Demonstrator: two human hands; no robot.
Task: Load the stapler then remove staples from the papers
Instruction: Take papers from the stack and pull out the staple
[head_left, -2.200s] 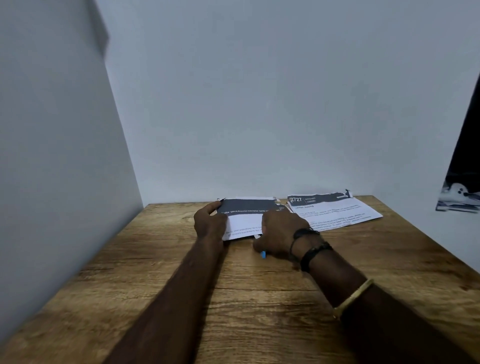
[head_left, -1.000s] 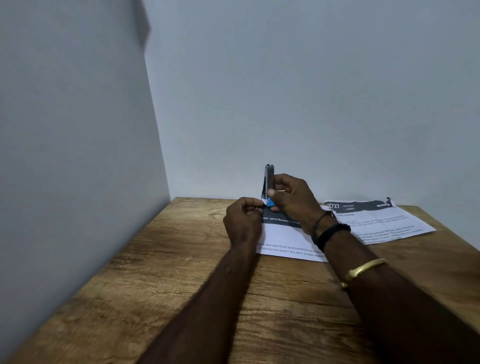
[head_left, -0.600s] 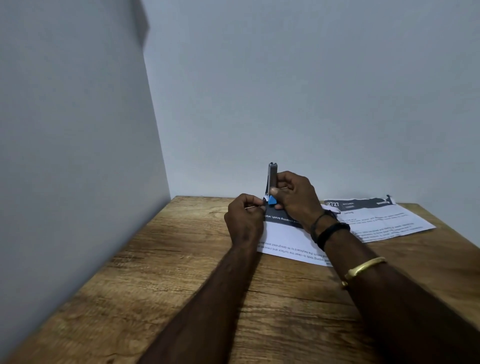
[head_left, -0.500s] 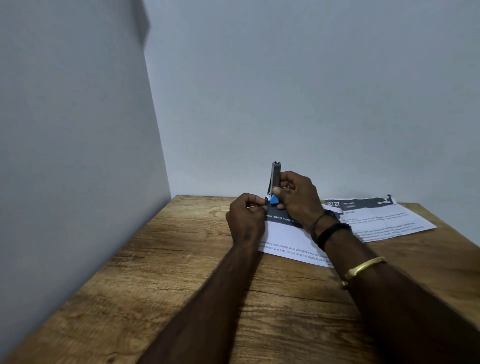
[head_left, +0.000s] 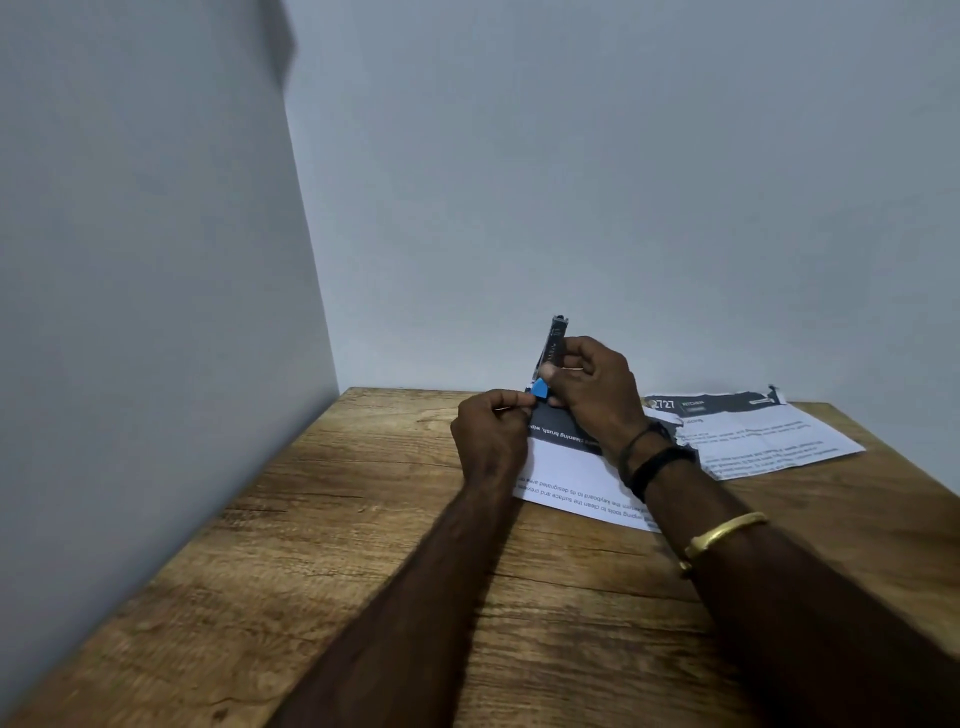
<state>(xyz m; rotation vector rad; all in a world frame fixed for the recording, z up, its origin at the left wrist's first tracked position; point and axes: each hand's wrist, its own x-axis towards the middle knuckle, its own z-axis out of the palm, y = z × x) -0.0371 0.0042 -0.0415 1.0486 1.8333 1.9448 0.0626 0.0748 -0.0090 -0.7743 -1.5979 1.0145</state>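
now lifted off the papers (head_left: 582, 467), stapler (head_left: 555, 345) upright in right hand (head_left: 592, 395), left hand (head_left: 491, 431) pinching a thin sliver just beside, likely loading.

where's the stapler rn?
Head view, centre: the stapler stands upright in the right hand, above the nearer paper, with the left hand pinched at its blue end.

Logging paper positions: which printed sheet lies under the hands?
The left printed white sheet with the dark header band, text upside down; the other sheet lies apart, right.
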